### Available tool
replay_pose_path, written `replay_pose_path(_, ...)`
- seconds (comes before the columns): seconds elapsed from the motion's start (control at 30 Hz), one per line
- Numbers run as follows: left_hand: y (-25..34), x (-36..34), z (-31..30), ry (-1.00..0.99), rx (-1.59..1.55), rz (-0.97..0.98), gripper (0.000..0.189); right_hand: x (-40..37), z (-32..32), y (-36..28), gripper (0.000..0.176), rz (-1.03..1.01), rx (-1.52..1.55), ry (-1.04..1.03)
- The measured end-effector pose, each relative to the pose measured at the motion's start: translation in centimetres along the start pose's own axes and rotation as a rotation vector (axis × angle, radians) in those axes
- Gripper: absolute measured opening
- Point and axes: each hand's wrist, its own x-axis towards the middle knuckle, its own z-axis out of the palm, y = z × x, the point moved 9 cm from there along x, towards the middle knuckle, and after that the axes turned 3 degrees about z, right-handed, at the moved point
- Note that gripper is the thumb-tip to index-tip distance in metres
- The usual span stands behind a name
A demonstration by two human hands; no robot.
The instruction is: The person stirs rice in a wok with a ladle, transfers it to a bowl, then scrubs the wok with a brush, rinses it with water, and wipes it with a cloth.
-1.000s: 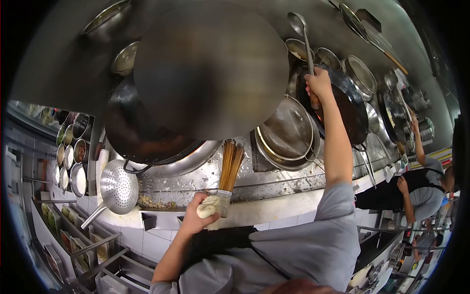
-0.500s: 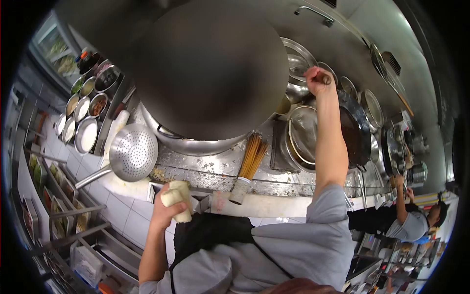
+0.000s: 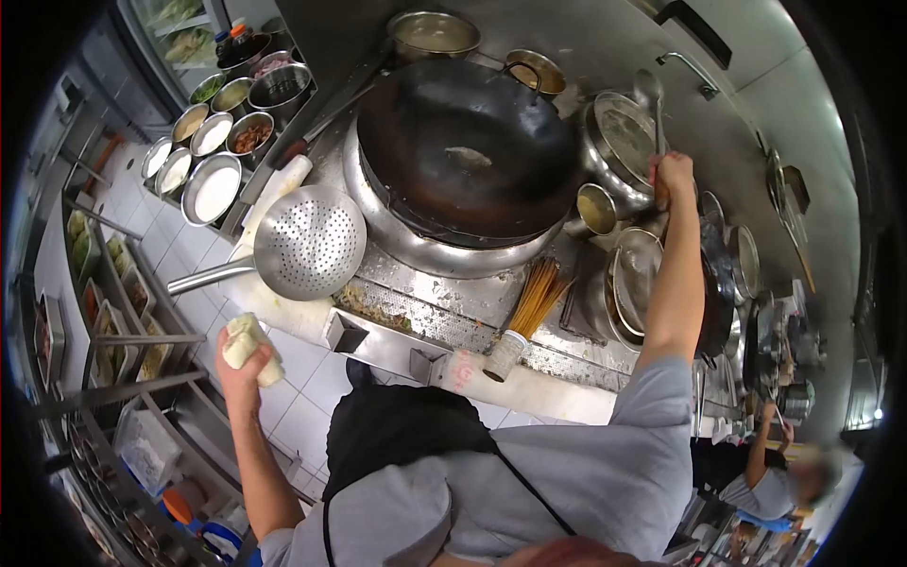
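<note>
My left hand (image 3: 240, 367) is closed around a folded whitish cloth (image 3: 248, 342), out over the tiled floor at the left. On the right, my right hand (image 3: 673, 173) grips the lower handle of a metal ladle (image 3: 658, 123). The ladle's bowl points up, above a round strainer (image 3: 625, 137) set over a metal pot. A large black wok (image 3: 463, 161) with a loop handle sits on the round burner ring, a pale shiny patch at its middle. Neither hand touches the wok.
A perforated skimmer (image 3: 310, 241) lies left of the wok. A bamboo brush (image 3: 539, 302) stands in a can (image 3: 506, 356) at the counter's front. Several metal bowls of ingredients (image 3: 210, 191) sit at the left. A co-worker (image 3: 770, 477) stands at far right.
The large dark blurred round shape over the stove is gone; the wok now shows on the burner. My left hand has moved left with the cloth. The ladle has come into view.
</note>
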Motion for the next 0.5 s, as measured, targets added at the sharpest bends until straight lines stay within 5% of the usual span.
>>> replay_pose_path(0.03, -0.2, 1.4, -1.2, -0.014, 0.064, -0.01, 0.047, -2.4, -0.5, -0.4, 0.013, -0.001, -0.115, 0.014)
replay_pose_path(0.13, 3.9, 5.8, -2.2, -0.11, 0.891, 0.393, 0.042, -4.5, -0.6, 3.2, 0.01, 0.057, -0.285, 0.029)
replay_pose_path(0.23, 4.8, 9.2, -1.9, -0.176, 1.176, 0.536, 0.039, -8.0, 0.8, 4.0, 0.015, 0.272, -0.087, 0.006)
replay_pose_path(0.33, 3.0, 11.8, -2.8, -0.3, 1.421, 0.498, 0.046, -7.5, 3.6, 7.3, 0.015, 0.559, 1.017, -0.168)
replay_pose_path(0.5, 2.2, 12.0, -3.1, -0.443, 1.435, 0.208, 0.05, -4.5, 5.1, 3.4, 0.009, 0.457, 1.575, -0.113)
